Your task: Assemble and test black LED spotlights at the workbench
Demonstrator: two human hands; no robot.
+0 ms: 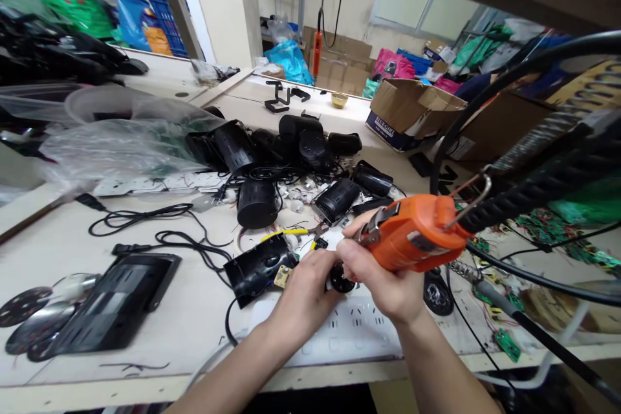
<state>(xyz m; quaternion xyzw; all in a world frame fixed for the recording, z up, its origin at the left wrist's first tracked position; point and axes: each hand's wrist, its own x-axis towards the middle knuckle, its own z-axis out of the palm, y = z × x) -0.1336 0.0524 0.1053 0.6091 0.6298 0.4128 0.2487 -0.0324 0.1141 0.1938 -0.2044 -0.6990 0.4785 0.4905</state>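
Fingers (356, 259) of the right hand (388, 278) are wrapped around the body of an orange power screwdriver (417, 233), gripping it firmly with its nose aimed down and left. Just left of that tool, the left hand (305, 294) pinches a small round black part (341, 281) between thumb and fingertips — the part sits directly under the screwdriver's nose, though whether the bit touches it cannot be told.

A coiled black cable (548, 174) runs from the screwdriver's rear up and to the right. Below the screwdriver, under both hands, lies a white power strip (359, 330) on the pale workbench (160, 330). Left of the screwdriver, touching or just beside the left hand, sits an open black housing (257, 268) with a small circuit board at its end. Beyond the screwdriver, farther back on the bench, a cluster of black cylindrical housings (291, 149) is heaped together with loose wires. Far left of the screwdriver lies a flat black tray-like casing (121, 301) — nearer the bench's front edge. Behind and to the right of the screwdriver stands an open cardboard box (412, 110).
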